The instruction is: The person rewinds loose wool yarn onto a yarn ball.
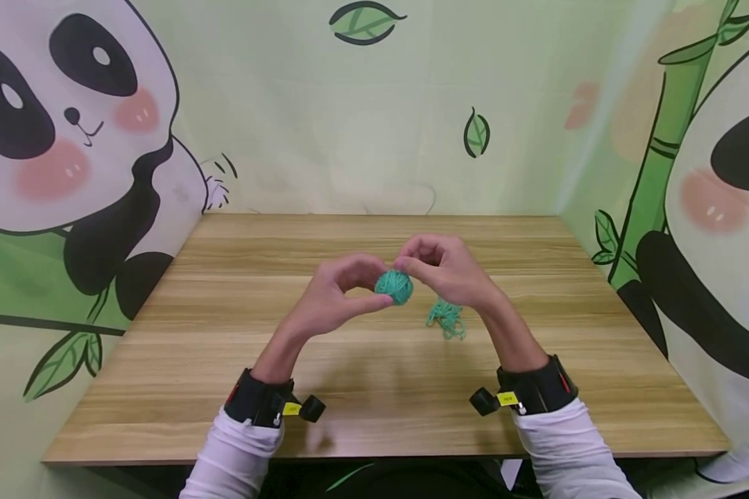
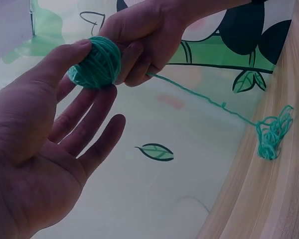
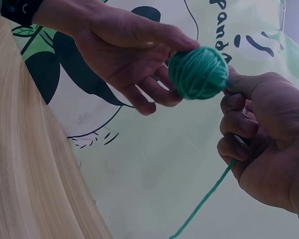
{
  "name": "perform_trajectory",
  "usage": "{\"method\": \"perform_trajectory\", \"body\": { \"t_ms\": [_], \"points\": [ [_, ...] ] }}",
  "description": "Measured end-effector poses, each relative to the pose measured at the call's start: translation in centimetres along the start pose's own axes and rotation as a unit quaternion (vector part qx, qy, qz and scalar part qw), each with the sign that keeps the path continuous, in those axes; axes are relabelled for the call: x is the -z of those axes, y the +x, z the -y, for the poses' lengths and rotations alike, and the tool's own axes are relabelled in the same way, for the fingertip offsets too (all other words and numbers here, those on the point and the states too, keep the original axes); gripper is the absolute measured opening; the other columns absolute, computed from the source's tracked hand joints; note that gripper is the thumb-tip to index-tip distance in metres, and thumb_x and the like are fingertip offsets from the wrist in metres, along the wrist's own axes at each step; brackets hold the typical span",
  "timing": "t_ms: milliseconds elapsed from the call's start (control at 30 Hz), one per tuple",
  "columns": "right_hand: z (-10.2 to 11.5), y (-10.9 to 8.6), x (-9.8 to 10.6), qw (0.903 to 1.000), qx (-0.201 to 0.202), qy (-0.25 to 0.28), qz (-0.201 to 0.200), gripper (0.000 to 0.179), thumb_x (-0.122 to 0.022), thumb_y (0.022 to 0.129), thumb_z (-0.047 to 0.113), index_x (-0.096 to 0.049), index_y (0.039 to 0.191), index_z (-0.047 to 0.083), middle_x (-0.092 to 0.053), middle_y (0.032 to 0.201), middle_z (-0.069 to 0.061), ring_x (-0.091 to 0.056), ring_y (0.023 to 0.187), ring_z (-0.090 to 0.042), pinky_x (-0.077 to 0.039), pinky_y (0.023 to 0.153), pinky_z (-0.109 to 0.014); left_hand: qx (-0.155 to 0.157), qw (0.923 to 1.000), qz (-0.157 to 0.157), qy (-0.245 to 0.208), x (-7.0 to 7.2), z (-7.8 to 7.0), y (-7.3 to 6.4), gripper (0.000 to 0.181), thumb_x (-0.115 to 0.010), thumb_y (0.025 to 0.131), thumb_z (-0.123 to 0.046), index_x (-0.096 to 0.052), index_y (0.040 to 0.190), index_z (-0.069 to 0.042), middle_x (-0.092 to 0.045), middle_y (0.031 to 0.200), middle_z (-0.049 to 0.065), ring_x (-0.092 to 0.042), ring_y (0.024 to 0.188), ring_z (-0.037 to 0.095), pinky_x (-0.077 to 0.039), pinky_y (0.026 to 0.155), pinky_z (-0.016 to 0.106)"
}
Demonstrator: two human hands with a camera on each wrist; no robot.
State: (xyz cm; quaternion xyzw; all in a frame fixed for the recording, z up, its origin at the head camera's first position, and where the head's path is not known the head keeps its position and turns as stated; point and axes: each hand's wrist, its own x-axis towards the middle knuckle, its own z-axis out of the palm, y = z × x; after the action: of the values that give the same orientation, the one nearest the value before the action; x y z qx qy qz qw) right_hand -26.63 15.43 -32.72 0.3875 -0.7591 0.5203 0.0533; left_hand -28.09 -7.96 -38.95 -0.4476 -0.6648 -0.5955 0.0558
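Above the middle of the table, my left hand pinches a small ball of green yarn between thumb and fingertips. My right hand is at the ball's right side, its curled fingers holding the yarn strand. In the right wrist view the strand runs down out of that fist, and the thumb and forefinger are right at the ball. A loose tangle of the same yarn lies on the table below the right hand; the left wrist view shows the strand leading to this tangle.
The wood-grain table reaches back to a wall covering printed with pandas, bamboo and leaves. Black straps with small cameras sit on both wrists, over white sleeves.
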Motion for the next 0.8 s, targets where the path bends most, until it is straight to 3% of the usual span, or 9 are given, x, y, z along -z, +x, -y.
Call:
{"method": "perform_trajectory", "body": {
  "t_ms": [233, 567, 700, 800],
  "points": [
    [-3.4, 0.2, 0.2, 0.9997, -0.004, -0.005, -0.024, 0.008, -0.063, 0.100, -0.004, -0.070, 0.097, -0.003, -0.047, 0.066, -0.003, -0.037, 0.054, -0.012, -0.030, 0.048, -0.018, 0.001, 0.9996, -0.004, -0.027, 0.0, -0.3, 0.0, 0.035, -0.081, 0.088, -0.005, -0.066, 0.119, 0.001, -0.070, 0.109, 0.011, -0.069, 0.095, 0.030, -0.061, 0.085, 0.042],
    [-5.2, 0.3, 0.2, 0.9992, -0.021, -0.008, -0.032, 0.012, -0.066, 0.103, 0.014, -0.071, 0.097, 0.005, -0.052, 0.069, -0.004, -0.041, 0.057, -0.016, -0.034, 0.050, -0.019, -0.008, 0.9984, -0.010, -0.055, 0.2, -0.4, 0.0, 0.034, -0.076, 0.089, 0.004, -0.064, 0.121, 0.005, -0.070, 0.110, 0.012, -0.068, 0.095, 0.033, -0.061, 0.085, 0.039],
    [-5.9, 0.2, 0.2, 0.9985, -0.033, -0.007, -0.043, 0.016, -0.066, 0.103, 0.018, -0.072, 0.098, 0.004, -0.052, 0.070, -0.004, -0.040, 0.056, -0.016, -0.033, 0.049, -0.020, -0.006, 0.9971, -0.027, -0.071, 0.3, -0.7, -0.1, 0.034, -0.075, 0.090, 0.003, -0.062, 0.121, 0.005, -0.072, 0.108, 0.010, -0.069, 0.093, 0.033, -0.062, 0.082, 0.035],
    [-6.4, 0.1, 0.1, 0.9979, -0.043, -0.003, -0.048, 0.016, -0.066, 0.103, 0.018, -0.073, 0.100, 0.004, -0.051, 0.069, -0.004, -0.040, 0.056, -0.016, -0.033, 0.048, -0.021, -0.001, 0.9943, -0.059, -0.089, 0.4, -0.8, -0.1, 0.033, -0.076, 0.092, -0.002, -0.063, 0.121, 0.000, -0.073, 0.109, 0.008, -0.069, 0.095, 0.032, -0.062, 0.082, 0.033]
  ]
}}
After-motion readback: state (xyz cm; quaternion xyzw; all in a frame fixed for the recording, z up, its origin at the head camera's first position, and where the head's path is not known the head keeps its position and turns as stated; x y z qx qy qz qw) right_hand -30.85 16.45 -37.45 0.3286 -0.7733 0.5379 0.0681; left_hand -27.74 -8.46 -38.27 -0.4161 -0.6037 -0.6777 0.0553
